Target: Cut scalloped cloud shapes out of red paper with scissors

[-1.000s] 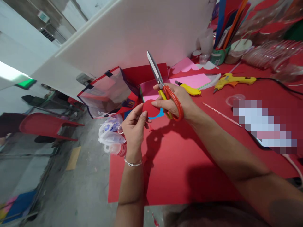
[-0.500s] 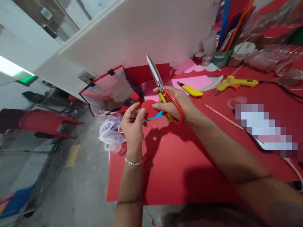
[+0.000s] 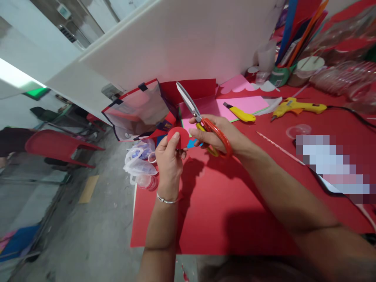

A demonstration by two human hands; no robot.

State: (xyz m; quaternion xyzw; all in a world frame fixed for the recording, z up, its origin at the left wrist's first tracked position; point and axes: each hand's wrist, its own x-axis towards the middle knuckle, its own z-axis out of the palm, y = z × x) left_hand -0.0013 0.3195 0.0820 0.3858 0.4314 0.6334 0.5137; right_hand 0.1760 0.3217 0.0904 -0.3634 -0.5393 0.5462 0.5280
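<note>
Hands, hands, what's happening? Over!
Left hand: pinching red paper disc. Right hand: holding scissors, blades closed. Yellow utility knife nearby, not blocking.

left fingers [image 3: 173,143] pinch red disc [image 3: 183,137]; right fingers [image 3: 202,135] hold scissors [image 3: 195,114]

- Solid red, this paper disc [image 3: 182,138]!
- Scissors [image 3: 201,120] with silver blades, orange-red and yellow handles!
- Red again, the worktop [image 3: 208,211]!
- Cutter [image 3: 242,114] and glue gun [image 3: 305,106], both bright yellow!
- And pink, this sheet [image 3: 252,104]!

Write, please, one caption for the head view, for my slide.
Left hand pinching a red disc, right hand holding orange-and-yellow-handled scissors, above a red work surface.
</note>
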